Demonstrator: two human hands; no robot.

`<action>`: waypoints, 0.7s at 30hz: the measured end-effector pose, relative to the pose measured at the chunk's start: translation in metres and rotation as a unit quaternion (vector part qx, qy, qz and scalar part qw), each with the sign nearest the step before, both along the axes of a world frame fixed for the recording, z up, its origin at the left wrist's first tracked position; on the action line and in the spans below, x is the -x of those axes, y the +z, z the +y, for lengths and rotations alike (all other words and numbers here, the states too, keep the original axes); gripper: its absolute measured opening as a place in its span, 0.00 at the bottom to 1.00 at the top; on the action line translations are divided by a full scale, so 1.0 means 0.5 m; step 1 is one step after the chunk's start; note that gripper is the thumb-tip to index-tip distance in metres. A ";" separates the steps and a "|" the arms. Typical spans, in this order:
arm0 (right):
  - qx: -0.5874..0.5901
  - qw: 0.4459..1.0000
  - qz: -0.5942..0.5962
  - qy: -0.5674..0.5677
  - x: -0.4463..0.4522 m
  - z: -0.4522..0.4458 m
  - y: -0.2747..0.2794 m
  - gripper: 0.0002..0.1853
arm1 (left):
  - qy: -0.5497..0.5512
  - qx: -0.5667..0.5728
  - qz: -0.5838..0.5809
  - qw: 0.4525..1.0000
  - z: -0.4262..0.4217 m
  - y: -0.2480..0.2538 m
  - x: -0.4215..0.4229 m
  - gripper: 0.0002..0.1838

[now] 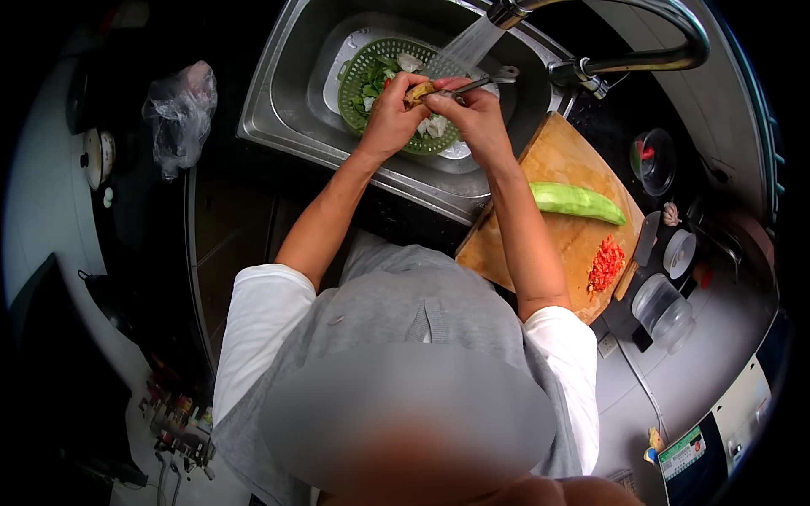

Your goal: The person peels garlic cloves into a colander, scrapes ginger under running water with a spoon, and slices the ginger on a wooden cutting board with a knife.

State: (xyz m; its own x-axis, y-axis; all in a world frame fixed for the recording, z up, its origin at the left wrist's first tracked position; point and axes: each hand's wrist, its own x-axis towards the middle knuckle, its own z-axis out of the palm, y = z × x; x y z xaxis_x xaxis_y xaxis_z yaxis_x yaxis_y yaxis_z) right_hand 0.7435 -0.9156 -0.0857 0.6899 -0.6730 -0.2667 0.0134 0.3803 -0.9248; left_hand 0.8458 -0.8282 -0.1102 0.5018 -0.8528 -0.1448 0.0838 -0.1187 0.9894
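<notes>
Over the sink, my left hand [393,118] is closed round a small yellow-brown piece [418,93], perhaps ginger. My right hand [475,118] grips a peeler [481,83] with a metal end, its tip against the piece. Below both hands a green colander [348,88] holds leafy greens [371,84] and white pieces [434,126]. Water [468,46] streams from the tap [666,61] just beyond my right hand.
A cutting board [553,156] at the right bears a peeled green gourd [582,203] and chopped red pepper [606,265]. Beside it lie a knife [646,239], garlic [671,214] and jars [662,305]. A plastic bag [181,114] lies left of the steel sink [278,126].
</notes>
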 end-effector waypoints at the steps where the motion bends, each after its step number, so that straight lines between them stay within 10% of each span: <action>1: 0.044 0.999 0.016 0.008 -0.001 0.001 -0.002 0.08 | 0.000 -0.001 -0.067 0.998 -0.002 -0.005 -0.001 0.14; 6: 0.241 0.962 0.112 0.064 0.002 -0.008 -0.003 0.08 | 0.000 0.008 -0.226 0.974 -0.004 -0.002 -0.005 0.15; 12: 0.055 0.996 0.071 0.005 0.020 -0.023 -0.008 0.05 | -0.044 0.046 -0.264 0.962 0.001 -0.001 -0.033 0.17; 14: 0.014 0.999 0.025 -0.020 0.023 -0.016 -0.020 0.05 | -0.070 -0.014 -0.010 0.997 0.002 0.003 -0.045 0.17; 21: 0.006 1.000 -0.001 0.025 0.019 0.001 -0.015 0.08 | -0.090 -0.007 0.154 0.984 0.011 0.009 -0.070 0.17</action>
State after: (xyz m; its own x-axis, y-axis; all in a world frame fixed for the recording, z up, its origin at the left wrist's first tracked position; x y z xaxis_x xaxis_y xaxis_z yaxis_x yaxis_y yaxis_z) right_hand 0.7338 -0.9149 -0.0931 0.7232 -0.6407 -0.2579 -0.0032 0.3703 -0.9289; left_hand 0.8808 -0.8224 -0.1059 0.2736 -0.9204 -0.2794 0.3555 -0.1732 0.9185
